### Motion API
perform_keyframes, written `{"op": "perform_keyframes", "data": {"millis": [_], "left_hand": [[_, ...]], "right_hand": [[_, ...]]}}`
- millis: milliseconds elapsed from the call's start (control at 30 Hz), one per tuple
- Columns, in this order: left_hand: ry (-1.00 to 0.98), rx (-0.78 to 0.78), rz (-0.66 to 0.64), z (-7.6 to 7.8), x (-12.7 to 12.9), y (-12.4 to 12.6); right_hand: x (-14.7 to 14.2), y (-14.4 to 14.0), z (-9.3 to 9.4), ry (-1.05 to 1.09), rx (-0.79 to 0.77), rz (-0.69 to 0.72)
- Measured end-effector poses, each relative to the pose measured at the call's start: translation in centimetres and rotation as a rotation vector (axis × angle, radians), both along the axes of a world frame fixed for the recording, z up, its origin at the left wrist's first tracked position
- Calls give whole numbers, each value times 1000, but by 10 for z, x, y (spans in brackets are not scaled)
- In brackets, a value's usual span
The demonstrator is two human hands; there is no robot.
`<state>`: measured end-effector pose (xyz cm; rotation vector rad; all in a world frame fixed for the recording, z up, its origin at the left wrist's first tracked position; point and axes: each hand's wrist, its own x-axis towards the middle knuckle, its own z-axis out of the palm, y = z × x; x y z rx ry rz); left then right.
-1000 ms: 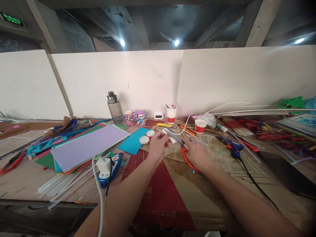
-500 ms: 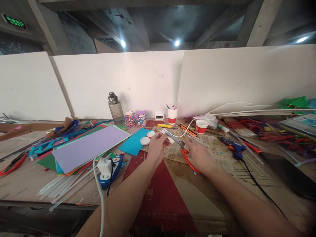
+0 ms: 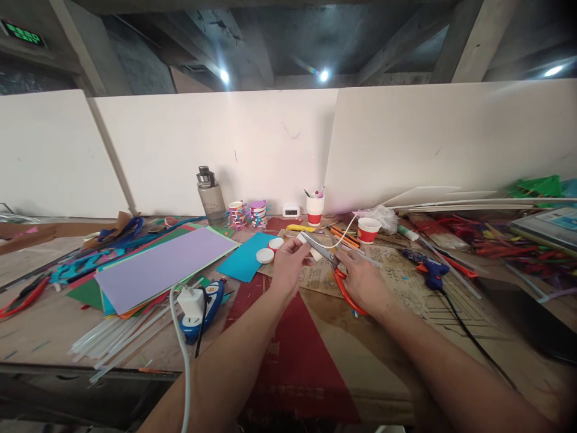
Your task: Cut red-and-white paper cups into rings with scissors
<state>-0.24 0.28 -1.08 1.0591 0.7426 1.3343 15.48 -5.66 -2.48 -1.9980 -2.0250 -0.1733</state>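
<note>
My left hand [image 3: 288,267] is closed, pinching a small white piece [image 3: 316,255] that looks like paper or a cut cup part. My right hand [image 3: 367,282] grips scissors [image 3: 339,281] with orange-red handles. Their blades lie across the white piece by my left fingertips; whether the blades are parted is too small to tell. A thin white curved strip or cord [image 3: 346,232] arcs up just beyond the scissors. Left of my left hand are a white round lid-like piece [image 3: 265,256] and a small red-and-white cup piece [image 3: 275,243], near a blue sheet [image 3: 246,258].
Coloured sheets [image 3: 164,267], glue sticks [image 3: 115,340] and a blue power strip [image 3: 202,313] lie left. A bottle [image 3: 211,201] and a pen cup [image 3: 315,210] stand by the white board. To the right are a paper cup [image 3: 368,230] and a blue glue gun [image 3: 433,273].
Both hands stay in nearly the same place. The white piece and scissor blades have shifted very slightly right, and the view has tilted a touch.
</note>
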Motion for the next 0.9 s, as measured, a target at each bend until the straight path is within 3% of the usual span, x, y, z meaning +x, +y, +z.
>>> {"op": "perform_keyframes", "data": {"millis": [567, 900], "left_hand": [[-9, 5, -46, 1, -4, 4], [-64, -28, -106, 0, -3, 4]], "right_hand": [[-1, -1, 3, 94, -50, 23], [0, 0, 1, 167, 5, 59]]}}
